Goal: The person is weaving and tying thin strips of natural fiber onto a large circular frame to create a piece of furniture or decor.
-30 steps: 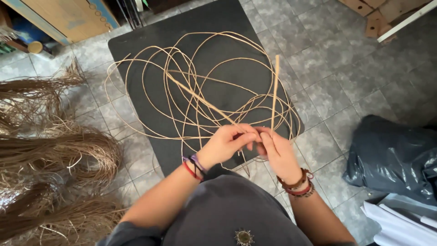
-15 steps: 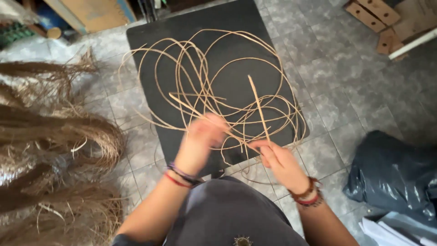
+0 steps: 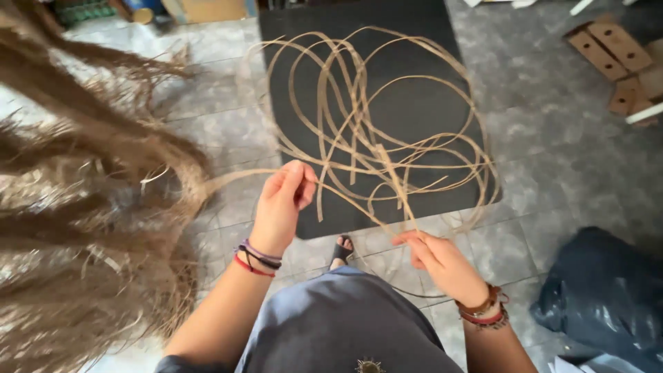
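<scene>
A loose tangle of long, flat tan cane strips (image 3: 373, 131) lies on a black mat (image 3: 414, 103) on the grey tiled floor. My left hand (image 3: 283, 200) is raised over the mat's near left corner and pinches one strip, which runs left toward a heap of dry fibres. My right hand (image 3: 435, 259) is lower, just past the mat's near edge, with its fingers closed on another strip that rises into the tangle. Both wrists wear bracelets.
A big heap of dry brown fibres (image 3: 83, 207) fills the left side. A dark plastic bag (image 3: 608, 297) sits at lower right. Wooden pieces (image 3: 615, 55) lie at upper right. My sandalled foot (image 3: 342, 250) shows below the mat.
My hands have drawn apart: the left has moved left and up with a strip, the right has dropped lower. The view has swung left, and the upright strip has tipped down.
</scene>
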